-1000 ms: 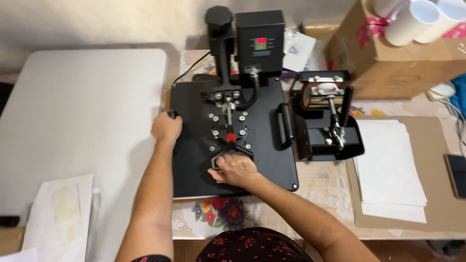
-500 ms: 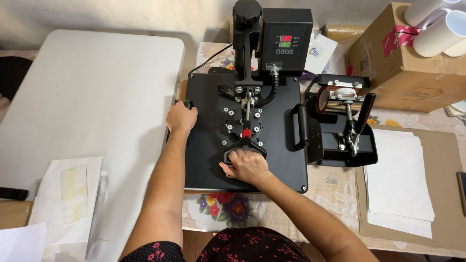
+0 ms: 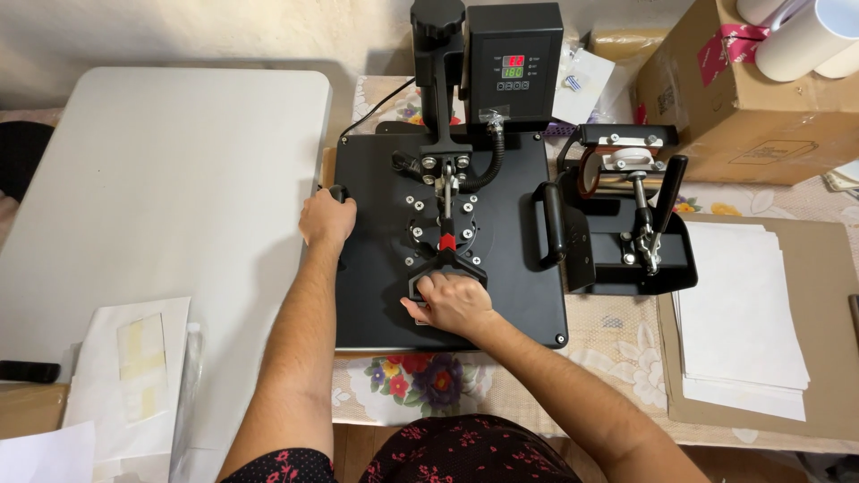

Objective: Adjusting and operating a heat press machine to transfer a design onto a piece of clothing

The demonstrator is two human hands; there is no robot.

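A black flat heat press [image 3: 519, 295] sits in the middle of the table, its top plate lying level. My right hand [image 3: 454, 304] is closed around the black press handle [image 3: 443, 266] near the plate's front. My left hand [image 3: 327, 221] grips a small black knob at the plate's left edge. Behind the plate rises a black control box [image 3: 514, 63] with lit red and green digits.
A black mug press [image 3: 631, 215] stands just right of the plate. White paper sheets [image 3: 743, 313] lie on brown card further right. A cardboard box [image 3: 747, 98] with white mugs is at the back right. A white folding table [image 3: 152, 188] lies left, with paper [image 3: 134, 376] on it.
The view has shifted, so the press now sits lower and more to the right in the picture. Both hands keep their holds on the knob and the handle.
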